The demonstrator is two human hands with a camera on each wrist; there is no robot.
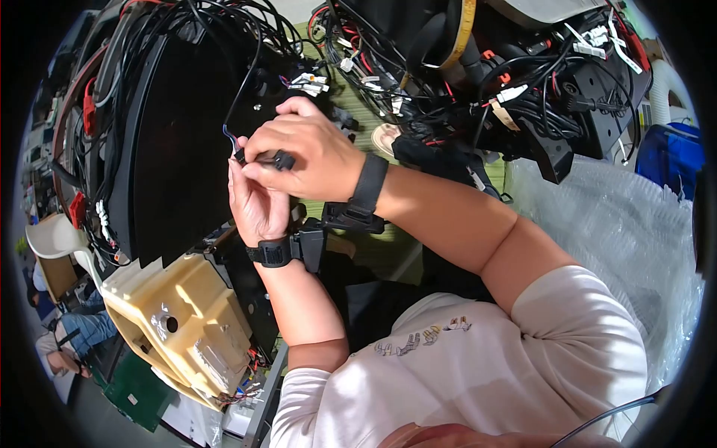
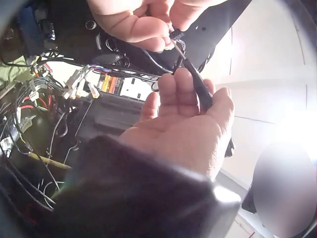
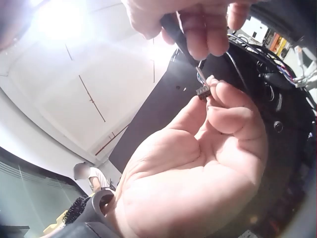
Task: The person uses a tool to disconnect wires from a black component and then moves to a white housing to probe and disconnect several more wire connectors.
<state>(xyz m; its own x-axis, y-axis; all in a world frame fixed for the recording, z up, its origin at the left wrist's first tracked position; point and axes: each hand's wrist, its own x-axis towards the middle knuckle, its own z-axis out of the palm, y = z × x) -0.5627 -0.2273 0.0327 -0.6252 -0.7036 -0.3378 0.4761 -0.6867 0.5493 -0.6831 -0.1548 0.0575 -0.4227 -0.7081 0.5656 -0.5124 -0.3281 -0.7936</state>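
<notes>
The wearer's white shirt (image 1: 463, 358) occupies the near foreground; both forearms extend from it, each wrist fitted with a black strap (image 1: 371, 183); the right hand (image 1: 317, 153) grips a thin-shafted tool (image 2: 198, 84), its dark handle passing between thumb and fingers and its rear end emerging at the base of the thumb; grip: narrow, around the handle; the left hand (image 1: 261, 213) lies palm up and pinches a small black connector (image 3: 203, 92) between thumb and fingertips; grip: narrow, on the connector; the connector is located just ahead of the right hand, with the tool's tip at it; the exact point of contact is too small to tell; thin wires (image 1: 230, 138) run upward from the connector.

Beyond the hands, to the left, stands a large black panel (image 1: 187, 142); a tan moulded housing (image 1: 213, 299) is positioned near its lower end; white plugs (image 1: 310, 82) lie ahead of the hands; a dense cable bundle (image 1: 515, 97) lies ahead and to the right; clear plastic wrap (image 1: 590, 216) is spread at far right, near a blue container (image 1: 672, 153); a white chair (image 1: 56, 237) and a person in jeans (image 1: 86, 332) appear in the left background.
</notes>
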